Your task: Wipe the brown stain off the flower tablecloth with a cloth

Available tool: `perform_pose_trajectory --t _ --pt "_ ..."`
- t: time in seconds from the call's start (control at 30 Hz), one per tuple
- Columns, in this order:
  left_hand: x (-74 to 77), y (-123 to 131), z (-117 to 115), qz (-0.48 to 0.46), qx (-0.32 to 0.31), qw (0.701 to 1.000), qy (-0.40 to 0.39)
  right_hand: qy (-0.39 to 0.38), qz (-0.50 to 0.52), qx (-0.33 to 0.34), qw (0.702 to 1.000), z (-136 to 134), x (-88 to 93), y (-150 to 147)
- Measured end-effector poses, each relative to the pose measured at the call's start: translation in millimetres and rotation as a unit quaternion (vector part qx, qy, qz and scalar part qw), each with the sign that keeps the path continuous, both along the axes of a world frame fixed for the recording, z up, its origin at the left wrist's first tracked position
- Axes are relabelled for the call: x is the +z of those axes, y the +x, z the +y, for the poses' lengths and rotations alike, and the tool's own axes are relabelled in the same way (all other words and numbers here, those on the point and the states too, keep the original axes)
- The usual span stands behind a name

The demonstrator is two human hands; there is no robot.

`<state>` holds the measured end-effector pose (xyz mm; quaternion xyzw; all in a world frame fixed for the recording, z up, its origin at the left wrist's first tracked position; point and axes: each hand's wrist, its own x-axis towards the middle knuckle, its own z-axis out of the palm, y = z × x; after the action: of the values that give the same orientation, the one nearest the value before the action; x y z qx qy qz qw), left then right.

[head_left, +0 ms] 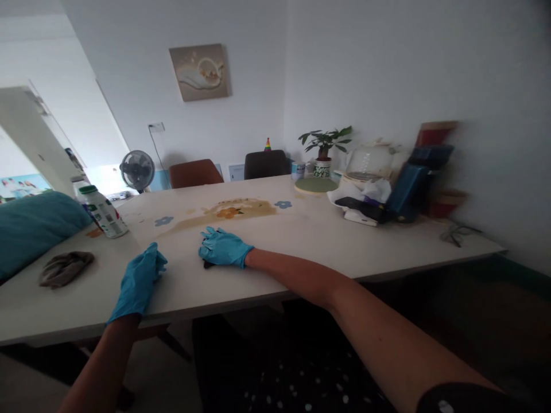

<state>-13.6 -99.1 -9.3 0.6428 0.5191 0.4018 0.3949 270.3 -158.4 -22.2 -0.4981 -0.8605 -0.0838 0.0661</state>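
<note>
My right hand (pixel 224 249), in a blue glove, is pressed down on the white table (pixel 301 241) with its fingers closed over a dark cloth (pixel 208 264). Only a small edge of this cloth shows; the palm covers the remainder. To the left, near the table's front edge, my left hand (pixel 140 280) wears the same kind of glove. Its fingers are curled in and I see nothing in them. A crumpled grey-brown cloth (pixel 66 269) lies farther left. Beyond my right hand a tan stain or printed patch (pixel 193 221) surrounds an orange flower (pixel 229 213).
A white bottle with a green cap (pixel 103 212) stands at the left. Along the right back are a potted plant (pixel 322 152), a green round mat (pixel 316 185), a glass kettle (pixel 370 162), a black item (pixel 359 205) and blurred blue boxes (pixel 408 189). Chairs (pixel 196 174) stand behind.
</note>
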Motion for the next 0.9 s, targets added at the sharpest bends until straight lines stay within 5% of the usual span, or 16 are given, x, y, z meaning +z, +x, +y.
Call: perform_pose_trajectory --t 0.27,0.9 --pt "-5.5 -5 7 0.008 0.000 1.000 0.003 -0.033 0.066 -0.160 0.984 -62 16.5 43" --pt "-15.5 -10 21 0.016 0.006 1.000 0.005 -0.047 0.110 -0.275 0.954 -164 11.9 154"
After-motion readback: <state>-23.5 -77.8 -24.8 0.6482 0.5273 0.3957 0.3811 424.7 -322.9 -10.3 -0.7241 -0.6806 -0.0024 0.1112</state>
